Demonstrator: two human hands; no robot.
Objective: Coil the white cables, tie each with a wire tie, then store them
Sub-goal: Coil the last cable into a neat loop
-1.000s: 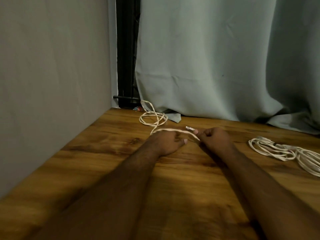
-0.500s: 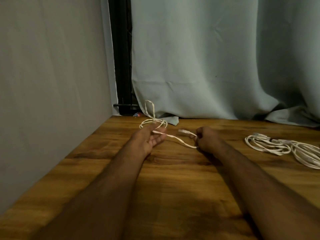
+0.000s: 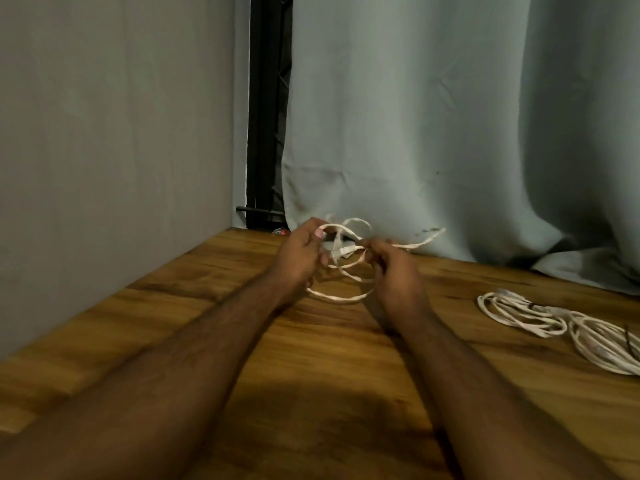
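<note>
A white cable (image 3: 341,297) hangs in loose loops between both hands, lifted above the wooden table (image 3: 311,393) near the back. My left hand (image 3: 301,252) grips the top of the loops with curled fingers. My right hand (image 3: 391,268) pinches the cable on the right side, and a free end (image 3: 427,237) trails right toward the curtain. Two more coiled white cables lie on the table at the right: one coil (image 3: 512,311) nearer the middle, another coil (image 3: 609,344) at the frame's edge.
A grey wall (image 3: 104,150) runs along the table's left side. A pale curtain (image 3: 433,116) hangs behind the table and drapes onto its back edge. A dark window frame (image 3: 266,116) shows in the corner, with a small red object (image 3: 280,231) below it.
The cable lay stretched on the table between my hands; both hands have since gathered it into loops and lifted it off the table toward the curtain.
</note>
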